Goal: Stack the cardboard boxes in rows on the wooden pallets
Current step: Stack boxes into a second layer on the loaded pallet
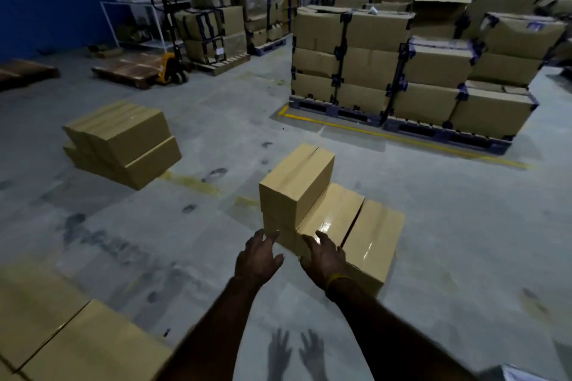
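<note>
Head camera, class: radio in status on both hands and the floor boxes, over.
Left hand and right hand open, reaching, empty. Box cluster on concrete, not palletised. Nothing in the way.

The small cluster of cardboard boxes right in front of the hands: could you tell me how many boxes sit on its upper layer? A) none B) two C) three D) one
D: a single upper box sits on the left end of the cluster, while the lower boxes to its right have bare tops; both the left hand and right hand reach toward the cluster, fingers spread.
</note>
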